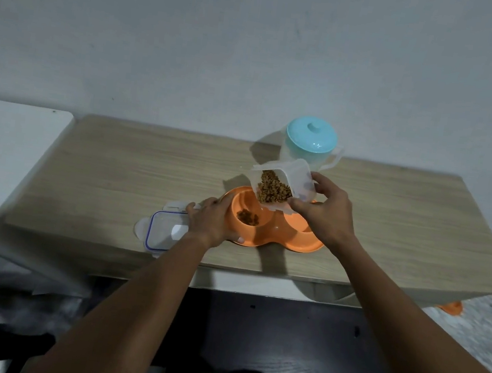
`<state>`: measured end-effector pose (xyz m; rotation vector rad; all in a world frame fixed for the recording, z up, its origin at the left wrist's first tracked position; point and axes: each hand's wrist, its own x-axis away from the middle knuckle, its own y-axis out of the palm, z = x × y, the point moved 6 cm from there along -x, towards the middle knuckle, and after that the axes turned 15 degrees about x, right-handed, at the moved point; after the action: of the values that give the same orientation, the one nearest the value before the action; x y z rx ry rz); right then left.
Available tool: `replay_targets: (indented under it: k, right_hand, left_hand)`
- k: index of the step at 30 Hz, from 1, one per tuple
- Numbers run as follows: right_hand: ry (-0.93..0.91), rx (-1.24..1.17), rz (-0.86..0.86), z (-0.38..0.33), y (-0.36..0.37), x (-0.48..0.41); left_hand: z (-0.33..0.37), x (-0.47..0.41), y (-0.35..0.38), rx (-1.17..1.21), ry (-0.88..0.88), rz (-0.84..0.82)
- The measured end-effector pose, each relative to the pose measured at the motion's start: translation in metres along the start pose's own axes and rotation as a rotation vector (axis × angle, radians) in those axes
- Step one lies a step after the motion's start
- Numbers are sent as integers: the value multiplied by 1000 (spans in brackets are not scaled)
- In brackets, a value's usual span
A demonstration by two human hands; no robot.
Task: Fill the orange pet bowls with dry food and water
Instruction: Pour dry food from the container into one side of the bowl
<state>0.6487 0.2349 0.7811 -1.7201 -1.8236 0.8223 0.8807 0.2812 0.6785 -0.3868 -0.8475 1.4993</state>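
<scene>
Head view looks down on a pale wood-grain tabletop point(115, 176) where the orange plastic double pet bowl point(266, 235) sits near the front edge. The right hand point(325, 214) is closed around a clear rectangular plastic container of brown dry kibble point(279, 184), tipped mouth-down above the bowl's left well. The left hand point(212, 222) lies half-curled against the bowl's left rim, steadying it without lifting anything. A small heap of kibble point(247, 217) already lies in that left well; the right well looks bare, though the right hand covers most of it.

To pour well, the person would likely keep the container's low corner over the middle of the left well and raise the tilt slowly, so the kibble slides in a narrow stream rather than dropping in one mass and bouncing over the rim. The steadying hand should stay clear of the stream.

Left of the bowl lies a clear snap-lock lid with a blue seal point(164, 232), partly under the left wrist. Behind the bowl stands a translucent jug with a turquoise lid point(311, 138); its lower body is hidden by the container, and its water level cannot be made out.
</scene>
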Motion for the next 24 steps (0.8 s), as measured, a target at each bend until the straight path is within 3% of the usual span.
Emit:
replay_targets:
  k: [24]
  right_hand:
    - [54,-41,12,12,-1,3]
  left_hand:
    - [-4,-2,2,-6,-7,2]
